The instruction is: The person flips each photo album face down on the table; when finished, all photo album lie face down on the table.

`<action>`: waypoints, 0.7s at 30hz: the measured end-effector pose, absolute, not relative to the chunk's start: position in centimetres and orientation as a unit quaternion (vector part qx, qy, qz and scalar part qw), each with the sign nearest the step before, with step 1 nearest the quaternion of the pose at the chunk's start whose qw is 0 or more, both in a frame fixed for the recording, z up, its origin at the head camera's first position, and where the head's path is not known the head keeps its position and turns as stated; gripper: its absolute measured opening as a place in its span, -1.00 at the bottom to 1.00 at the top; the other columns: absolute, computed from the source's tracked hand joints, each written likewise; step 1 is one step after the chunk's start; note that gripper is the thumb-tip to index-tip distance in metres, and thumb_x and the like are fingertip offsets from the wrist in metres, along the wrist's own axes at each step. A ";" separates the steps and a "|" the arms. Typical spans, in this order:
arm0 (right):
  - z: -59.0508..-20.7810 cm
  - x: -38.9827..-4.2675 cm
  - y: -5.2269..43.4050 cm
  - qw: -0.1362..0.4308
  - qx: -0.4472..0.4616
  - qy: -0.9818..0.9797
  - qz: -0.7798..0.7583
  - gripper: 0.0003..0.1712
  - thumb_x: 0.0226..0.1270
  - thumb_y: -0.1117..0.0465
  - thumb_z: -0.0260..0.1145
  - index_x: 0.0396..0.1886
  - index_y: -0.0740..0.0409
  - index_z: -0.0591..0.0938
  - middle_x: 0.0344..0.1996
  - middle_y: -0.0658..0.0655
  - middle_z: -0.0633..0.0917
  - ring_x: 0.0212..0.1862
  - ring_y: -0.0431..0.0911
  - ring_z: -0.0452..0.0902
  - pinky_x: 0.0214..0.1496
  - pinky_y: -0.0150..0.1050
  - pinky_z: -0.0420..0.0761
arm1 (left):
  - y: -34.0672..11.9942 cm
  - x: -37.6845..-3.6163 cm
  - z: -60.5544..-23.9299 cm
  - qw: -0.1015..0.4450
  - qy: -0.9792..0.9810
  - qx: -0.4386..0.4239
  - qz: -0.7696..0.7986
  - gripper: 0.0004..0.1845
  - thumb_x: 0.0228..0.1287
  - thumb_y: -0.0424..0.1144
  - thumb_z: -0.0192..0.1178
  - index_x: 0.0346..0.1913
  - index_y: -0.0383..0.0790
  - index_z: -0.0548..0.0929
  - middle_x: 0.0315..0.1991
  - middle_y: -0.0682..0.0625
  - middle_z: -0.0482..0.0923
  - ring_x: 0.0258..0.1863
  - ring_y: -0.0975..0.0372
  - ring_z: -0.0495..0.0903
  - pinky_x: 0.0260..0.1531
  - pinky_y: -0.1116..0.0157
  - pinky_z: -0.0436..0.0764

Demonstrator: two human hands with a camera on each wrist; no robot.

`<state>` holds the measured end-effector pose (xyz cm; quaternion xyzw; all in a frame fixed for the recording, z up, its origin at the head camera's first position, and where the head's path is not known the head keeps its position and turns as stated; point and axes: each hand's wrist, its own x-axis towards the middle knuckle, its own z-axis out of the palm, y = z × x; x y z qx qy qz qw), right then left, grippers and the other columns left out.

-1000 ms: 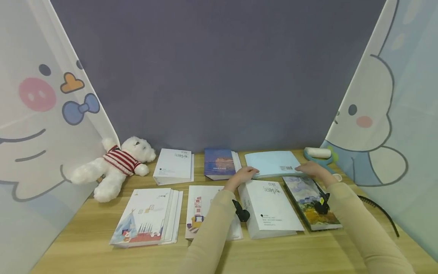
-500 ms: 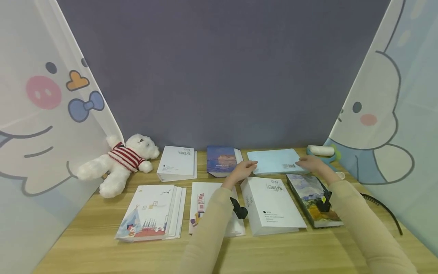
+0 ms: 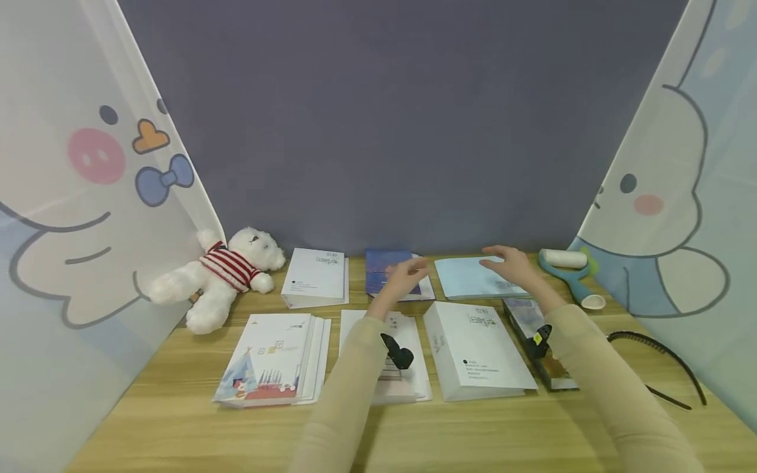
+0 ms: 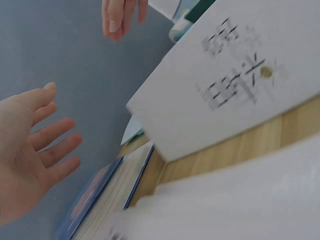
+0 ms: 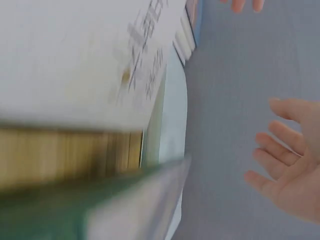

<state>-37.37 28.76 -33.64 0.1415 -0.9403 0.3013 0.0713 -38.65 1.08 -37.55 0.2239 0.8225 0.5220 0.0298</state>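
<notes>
Both hands hang in the air above the back row of books, holding nothing. My left hand [image 3: 405,279] overlaps the dark blue photo album [image 3: 381,266] in the head view; its fingers are spread in the left wrist view. Over the light blue book [image 3: 464,279] hovers my right hand [image 3: 510,264], its fingers apart in the right wrist view. The light blue book lies flat. Nearer the front stand a thick white album [image 3: 487,351] and a painting-covered book [image 3: 558,373], partly hidden by the right forearm. The left forearm covers part of a white illustrated album [image 3: 416,355].
Front left lies a white album with a tent picture [image 3: 266,358]; behind it is another white album [image 3: 313,276]. A white teddy bear [image 3: 227,272] leans at the back left. A lint roller [image 3: 564,259] and a black cord-like strip [image 3: 668,351] lie at right.
Both hands have let go of the light blue book's near corners and risen, fingers now loose. The book stays in the back row. The head view has shifted slightly.
</notes>
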 end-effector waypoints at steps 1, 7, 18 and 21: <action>-33.7 -37.5 28.2 0.075 0.147 -0.937 0.307 -0.40 0.40 0.04 0.14 0.28 0.34 0.38 0.25 0.41 0.39 0.28 0.33 0.24 0.23 0.23 0.34 | 0.7 -38.6 -37.5 0.025 0.824 0.223 0.521 -0.51 0.42 -0.06 0.01 0.35 -0.07 0.34 0.26 -0.04 0.42 0.22 0.12 0.42 0.25 0.05 0.37; -33.9 -38.0 24.5 0.087 0.176 -0.921 0.336 -0.43 0.36 0.07 0.20 0.25 0.30 0.42 0.20 0.38 0.47 0.22 0.26 0.37 0.19 0.14 0.44 | -1.3 -38.5 -37.4 0.002 0.827 0.217 0.518 -0.50 0.42 -0.08 0.02 0.36 -0.04 0.33 0.26 -0.08 0.42 0.20 0.11 0.45 0.11 0.14 0.52; -34.7 -38.7 19.3 0.062 0.212 -0.916 0.335 -0.48 0.32 0.12 0.25 0.21 0.27 0.48 0.17 0.32 0.51 0.19 0.22 0.42 0.15 0.07 0.50 | -5.0 -38.1 -37.0 -0.010 0.822 0.192 0.536 -0.48 0.41 -0.13 0.03 0.37 -0.14 0.30 0.26 -0.18 0.40 0.24 0.02 0.40 0.23 0.07 0.41; -35.0 -38.7 18.3 0.045 0.222 -0.915 0.334 -0.46 0.30 0.11 0.27 0.20 0.27 0.48 0.18 0.31 0.51 0.20 0.23 0.41 0.18 0.08 0.48 | -6.1 -38.1 -37.1 -0.011 0.828 0.176 0.533 -0.48 0.40 -0.13 0.05 0.38 -0.13 0.30 0.28 -0.17 0.39 0.27 0.02 0.38 0.26 0.07 0.37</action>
